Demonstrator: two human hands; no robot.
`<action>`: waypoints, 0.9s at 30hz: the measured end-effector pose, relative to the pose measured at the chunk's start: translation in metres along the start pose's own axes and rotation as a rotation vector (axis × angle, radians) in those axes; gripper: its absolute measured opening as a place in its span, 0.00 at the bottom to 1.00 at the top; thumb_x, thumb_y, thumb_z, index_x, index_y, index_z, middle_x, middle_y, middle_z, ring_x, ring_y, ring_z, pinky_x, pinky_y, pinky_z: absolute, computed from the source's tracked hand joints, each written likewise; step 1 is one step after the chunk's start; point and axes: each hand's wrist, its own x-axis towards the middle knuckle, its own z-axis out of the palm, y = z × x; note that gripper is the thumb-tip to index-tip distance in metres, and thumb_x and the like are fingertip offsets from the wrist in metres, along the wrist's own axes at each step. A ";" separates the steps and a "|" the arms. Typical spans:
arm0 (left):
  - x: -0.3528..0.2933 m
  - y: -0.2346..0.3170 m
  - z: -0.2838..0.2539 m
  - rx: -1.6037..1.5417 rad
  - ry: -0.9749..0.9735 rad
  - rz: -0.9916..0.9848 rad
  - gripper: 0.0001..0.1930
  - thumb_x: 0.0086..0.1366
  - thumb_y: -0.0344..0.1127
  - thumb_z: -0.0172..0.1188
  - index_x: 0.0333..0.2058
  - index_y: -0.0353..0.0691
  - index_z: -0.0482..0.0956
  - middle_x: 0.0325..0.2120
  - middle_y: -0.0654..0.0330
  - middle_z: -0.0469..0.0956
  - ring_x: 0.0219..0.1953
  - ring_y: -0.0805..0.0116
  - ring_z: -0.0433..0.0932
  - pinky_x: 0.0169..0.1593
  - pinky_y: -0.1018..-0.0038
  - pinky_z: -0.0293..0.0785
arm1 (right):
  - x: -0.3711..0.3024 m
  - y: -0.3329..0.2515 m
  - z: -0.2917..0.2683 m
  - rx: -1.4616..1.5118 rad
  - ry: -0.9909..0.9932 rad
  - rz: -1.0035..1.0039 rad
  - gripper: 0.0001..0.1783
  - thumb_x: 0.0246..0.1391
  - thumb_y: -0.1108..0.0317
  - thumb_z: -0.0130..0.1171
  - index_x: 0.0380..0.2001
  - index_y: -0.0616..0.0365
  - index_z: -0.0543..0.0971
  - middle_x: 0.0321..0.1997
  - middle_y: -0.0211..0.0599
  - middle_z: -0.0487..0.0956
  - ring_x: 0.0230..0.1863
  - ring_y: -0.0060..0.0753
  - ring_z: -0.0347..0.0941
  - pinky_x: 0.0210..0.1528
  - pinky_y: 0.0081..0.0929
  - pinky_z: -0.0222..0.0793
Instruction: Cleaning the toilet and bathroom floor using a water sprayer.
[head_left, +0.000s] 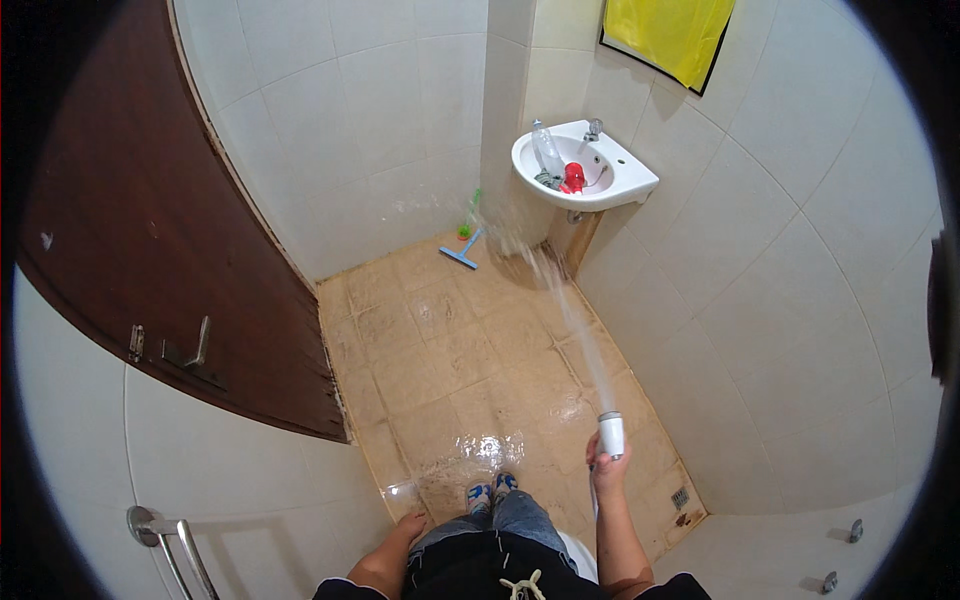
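The left grip [411, 526] is being held beside the thigh [447, 528], whether spread or closed not being discernible. Farther right, 1 white sprayer [611, 435] is being clasped by the right grip [609, 463], water [584, 340] being sent forward-left, roughly along the sprayer's long axis.

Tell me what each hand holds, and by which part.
The right hand holds the sprayer by its near end; the left hand holds nothing that shows.

Pale tiled walls [730, 290], wet tan tiled floor [440, 350] glinting toward its near edge, dark brown door [160, 220] along its left edge, white basin [628, 186] above its far right corner, drain grate [680, 498] by its near right corner, metal rail [191, 553] on the left wall
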 end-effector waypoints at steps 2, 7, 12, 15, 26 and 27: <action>0.002 0.004 0.004 0.108 0.002 0.042 0.20 0.48 0.38 0.46 0.42 0.41 0.66 0.38 0.50 0.68 0.40 0.60 0.67 0.44 0.73 0.62 | 0.003 -0.002 -0.007 -0.021 0.041 -0.035 0.35 0.21 0.37 0.58 0.21 0.59 0.66 0.12 0.24 0.63 0.13 0.15 0.58 0.14 0.12 0.53; 0.015 -0.017 0.012 0.032 0.026 0.047 0.19 0.48 0.36 0.46 0.42 0.41 0.66 0.38 0.50 0.68 0.40 0.60 0.67 0.43 0.74 0.62 | -0.010 -0.003 -0.003 -0.126 -0.230 0.032 0.33 0.21 0.38 0.59 0.19 0.58 0.66 0.14 0.23 0.64 0.15 0.14 0.59 0.16 0.13 0.54; 0.020 -0.011 0.006 -0.074 -0.046 0.018 0.19 0.48 0.35 0.46 0.42 0.40 0.65 0.40 0.52 0.67 0.42 0.61 0.66 0.46 0.73 0.60 | -0.010 -0.012 -0.008 -0.091 0.125 -0.111 0.38 0.18 0.32 0.55 0.20 0.59 0.64 0.11 0.24 0.62 0.11 0.15 0.58 0.12 0.12 0.51; 0.009 0.001 0.001 0.152 -0.010 0.128 0.20 0.48 0.34 0.46 0.43 0.39 0.65 0.40 0.52 0.67 0.42 0.62 0.66 0.46 0.74 0.60 | -0.017 -0.006 -0.021 -0.190 -0.230 -0.008 0.38 0.19 0.32 0.55 0.20 0.59 0.65 0.10 0.25 0.62 0.11 0.16 0.58 0.11 0.13 0.51; 0.002 0.012 -0.008 0.110 -0.014 0.124 0.19 0.47 0.36 0.44 0.40 0.40 0.68 0.39 0.51 0.67 0.42 0.61 0.66 0.46 0.74 0.59 | -0.016 -0.022 -0.011 -0.117 -0.180 0.039 0.39 0.17 0.32 0.55 0.19 0.61 0.65 0.11 0.26 0.63 0.10 0.17 0.60 0.10 0.13 0.53; 0.007 0.004 -0.005 0.107 -0.011 0.126 0.19 0.47 0.36 0.44 0.40 0.40 0.68 0.39 0.51 0.67 0.42 0.61 0.66 0.46 0.74 0.59 | -0.022 -0.026 -0.005 -0.146 -0.293 0.085 0.38 0.18 0.32 0.55 0.19 0.60 0.65 0.09 0.26 0.63 0.10 0.17 0.59 0.10 0.15 0.54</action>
